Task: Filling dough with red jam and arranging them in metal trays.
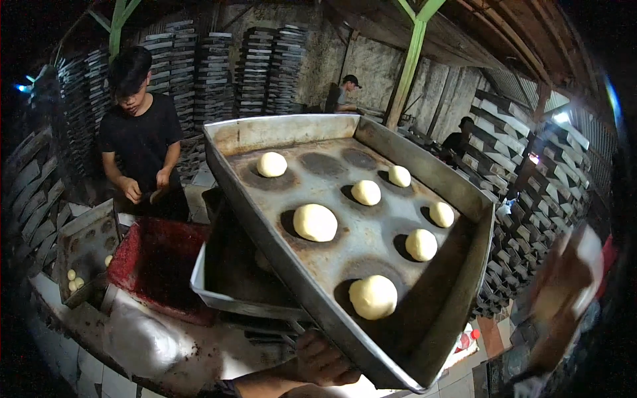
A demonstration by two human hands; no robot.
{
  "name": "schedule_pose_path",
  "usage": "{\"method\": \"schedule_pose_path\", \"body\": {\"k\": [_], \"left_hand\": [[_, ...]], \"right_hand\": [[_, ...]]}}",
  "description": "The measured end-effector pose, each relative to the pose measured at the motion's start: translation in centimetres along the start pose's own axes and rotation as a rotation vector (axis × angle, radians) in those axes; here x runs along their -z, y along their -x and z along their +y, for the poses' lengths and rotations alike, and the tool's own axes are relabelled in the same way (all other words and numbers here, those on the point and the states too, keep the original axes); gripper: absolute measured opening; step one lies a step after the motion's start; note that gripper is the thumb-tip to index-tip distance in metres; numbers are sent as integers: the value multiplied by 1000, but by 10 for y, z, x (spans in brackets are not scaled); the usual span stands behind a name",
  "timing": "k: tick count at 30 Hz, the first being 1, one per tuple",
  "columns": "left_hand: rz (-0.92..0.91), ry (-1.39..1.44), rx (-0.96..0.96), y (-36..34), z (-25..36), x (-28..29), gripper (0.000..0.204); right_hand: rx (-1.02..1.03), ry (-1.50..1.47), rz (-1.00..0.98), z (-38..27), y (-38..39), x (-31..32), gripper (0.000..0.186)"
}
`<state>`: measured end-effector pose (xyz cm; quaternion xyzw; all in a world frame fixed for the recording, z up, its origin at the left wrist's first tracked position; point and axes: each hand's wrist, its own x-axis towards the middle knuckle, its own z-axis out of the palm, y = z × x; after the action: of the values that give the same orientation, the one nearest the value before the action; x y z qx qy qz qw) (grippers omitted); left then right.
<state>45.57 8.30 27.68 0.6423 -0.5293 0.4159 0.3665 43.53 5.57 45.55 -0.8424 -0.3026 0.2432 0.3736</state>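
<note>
A large metal baking tray [298, 265] with raised walls is tilted in front of me. My left hand [324, 358] is closed on its near lower edge from beneath. Several pale round dough balls lie spread over the tray's stained bottom, among them a big one [315, 223] near the left side and another [373, 297] near the close wall. Dark round marks show where no ball sits. Off to the right, apart from the tray, my right hand [574, 265] is raised and smeared by motion, so its fingers cannot be made out.
Another tray [245, 302] lies below the held one. Left of it are a red tub [126, 265] and a tray with small dough balls [83, 239]. A person in black [142, 132] stands at far left. Stacked trays [497, 159] line the walls; a green post [406, 66] rises behind.
</note>
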Motion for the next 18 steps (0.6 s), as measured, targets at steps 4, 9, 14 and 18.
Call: {"method": "schedule_pose_path", "body": {"k": [4,9,14,18], "left_hand": [[48,60,-33,-9,6,1,46],[47,18,28,-5,3,9,41],[68,30,22,-8,9,3,37],[71,60,41,-4,11,3,34]], "right_hand": [[94,345,477,-31,138,298,42],[-129,682,623,11,-19,300,45],[-165,595,481,113,-70,267,60],[-451,660,410,102,-44,273,55]]}}
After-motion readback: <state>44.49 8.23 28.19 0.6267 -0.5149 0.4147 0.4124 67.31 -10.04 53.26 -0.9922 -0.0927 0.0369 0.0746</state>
